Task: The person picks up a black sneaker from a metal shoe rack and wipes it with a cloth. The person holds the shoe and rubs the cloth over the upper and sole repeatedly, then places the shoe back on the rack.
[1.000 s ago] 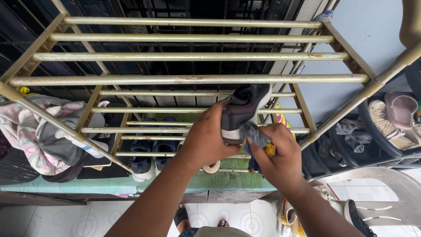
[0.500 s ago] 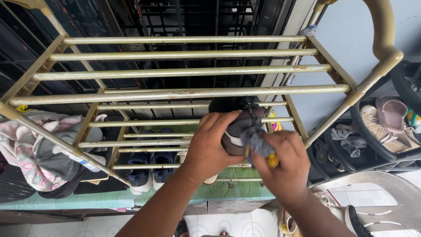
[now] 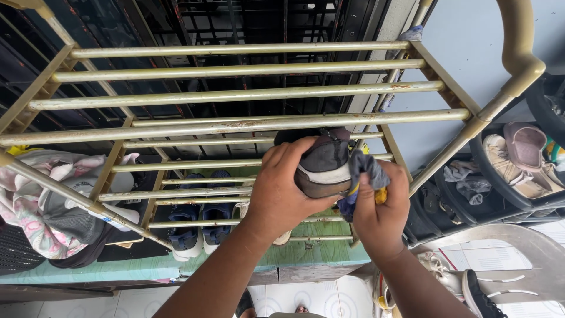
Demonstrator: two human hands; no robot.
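Above rack rungs, shoe within left-hand fingers, cloth pressed alongside

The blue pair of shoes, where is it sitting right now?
In the head view the blue pair of shoes stands on a lower shelf of the metal rack, seen through its bars just left of the left hand.

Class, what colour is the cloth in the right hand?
Grey-blue cloth, held in the right hand; head view.

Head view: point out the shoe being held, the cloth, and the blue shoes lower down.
shoe (image 3: 322, 168), head view, heel side.
cloth (image 3: 368, 168), head view, grey fold above the right hand.
blue shoes (image 3: 200, 221), head view, toe area.
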